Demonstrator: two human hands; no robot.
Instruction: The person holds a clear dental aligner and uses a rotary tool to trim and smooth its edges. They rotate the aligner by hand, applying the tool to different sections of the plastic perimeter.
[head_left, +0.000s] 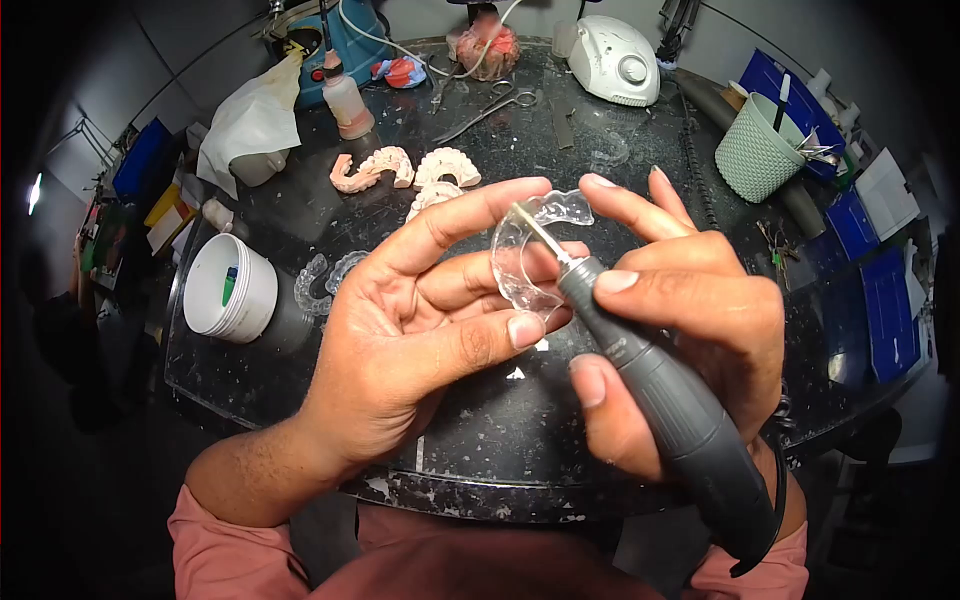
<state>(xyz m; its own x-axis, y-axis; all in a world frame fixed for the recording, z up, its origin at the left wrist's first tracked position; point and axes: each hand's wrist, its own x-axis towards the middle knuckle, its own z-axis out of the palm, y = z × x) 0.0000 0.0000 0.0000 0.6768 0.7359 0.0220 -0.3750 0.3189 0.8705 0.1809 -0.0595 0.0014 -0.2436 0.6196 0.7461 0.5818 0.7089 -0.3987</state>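
Note:
A clear plastic dental aligner (510, 262) is held up near the middle of the view, between the thumb and fingers of my left hand (415, 310). My right hand (690, 310) is wrapped round a dark rotary handpiece (665, 390). The thin bit of the tool points up and left and lies over the upper left part of the aligner's arch. My right index fingertip is close to the aligner's right end. Other clear aligners (314, 284) lie on the table to the left, partly behind my left hand.
Plaster dental models (385, 168) lie beyond my hands on the black table (480, 400). A white tub (232, 290) is at the left, a green woven basket (757, 150) at the right. Farther back are a bottle (348, 108), scissors (485, 115) and a white machine (615, 62).

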